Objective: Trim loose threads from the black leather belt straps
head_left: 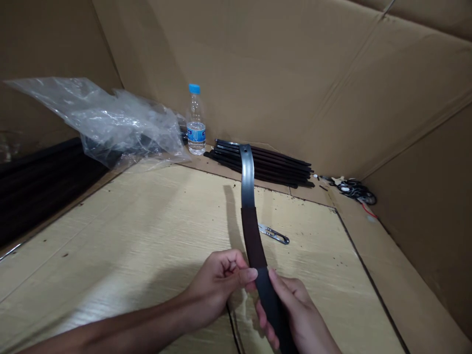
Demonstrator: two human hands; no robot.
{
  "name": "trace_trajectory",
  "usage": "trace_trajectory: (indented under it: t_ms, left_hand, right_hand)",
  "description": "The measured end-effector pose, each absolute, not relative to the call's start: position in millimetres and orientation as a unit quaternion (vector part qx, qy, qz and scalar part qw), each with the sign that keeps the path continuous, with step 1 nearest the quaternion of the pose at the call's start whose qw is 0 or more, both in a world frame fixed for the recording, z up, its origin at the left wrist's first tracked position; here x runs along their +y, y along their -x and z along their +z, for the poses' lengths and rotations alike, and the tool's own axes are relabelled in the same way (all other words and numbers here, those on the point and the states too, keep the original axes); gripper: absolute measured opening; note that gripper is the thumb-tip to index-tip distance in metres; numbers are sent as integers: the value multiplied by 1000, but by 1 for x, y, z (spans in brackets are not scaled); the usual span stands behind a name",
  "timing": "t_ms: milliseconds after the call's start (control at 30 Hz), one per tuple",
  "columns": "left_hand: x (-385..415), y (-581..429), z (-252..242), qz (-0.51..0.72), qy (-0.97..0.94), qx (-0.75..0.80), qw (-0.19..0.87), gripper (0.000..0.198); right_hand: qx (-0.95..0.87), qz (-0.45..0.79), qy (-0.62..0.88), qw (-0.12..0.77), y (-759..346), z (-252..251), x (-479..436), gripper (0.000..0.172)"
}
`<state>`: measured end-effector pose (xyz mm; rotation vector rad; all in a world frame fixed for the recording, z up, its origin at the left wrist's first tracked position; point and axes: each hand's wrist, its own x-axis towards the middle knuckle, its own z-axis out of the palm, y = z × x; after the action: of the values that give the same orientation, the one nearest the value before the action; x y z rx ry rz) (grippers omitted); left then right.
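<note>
1. Curved strap (252, 236), held upright in both hands, lower centre of frame, above the wood-grain board (129, 236). Top part is bare grey metal (247, 172) with a small hole near the tip. Below that is a dark brown wrap (253, 236), then a black section (269, 300) running out of the bottom edge.
2. Left hand (219, 285): mostly closed, fingers curled, pinching the strap at the brown-to-black join.
3. Right hand (295, 314): partly closed around the black section, fingers spread along it, just below the left hand. The two hands touch or nearly touch; can't tell which.
4. Thread snips (273, 234) lie on the board just right of the strap, not touched by either hand.
5. Stack of long black rods (258, 164) lies behind the strap at the board's far edge.
6. Water bottle (195, 123), blue cap, upright left of the rods.
7. Clear plastic bag (110, 125), upper left, over a dark bundle (40, 191).
8. Tangle of black cable (354, 191) with a red wire (368, 210), right of the rods.
9. Cardboard walls (332, 83) surround everything.
</note>
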<state>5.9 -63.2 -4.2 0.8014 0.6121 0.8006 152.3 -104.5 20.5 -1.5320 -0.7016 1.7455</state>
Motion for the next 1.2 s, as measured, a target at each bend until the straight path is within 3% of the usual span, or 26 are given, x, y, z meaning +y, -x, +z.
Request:
trace_trajectory:
  t_ms: [400,567,833,1200]
  left_hand:
    - [-59,-5,1,377,-334,280,817,31]
    - [-57,-3,-1,388,-362,298,794,38]
    - [-55,-2,0,367,-368,252,816,31]
    - [-59,-4,0,388,-335,239,825,22]
  right_hand:
    - [-236,728,489,418,-154,27,-108,41]
    - [-267,731,472,413,-155,19,-109,42]
    - [-340,738,438,385,-156,15,-112,42]
    - [-224,734,508,390,-148,16,-113,51]
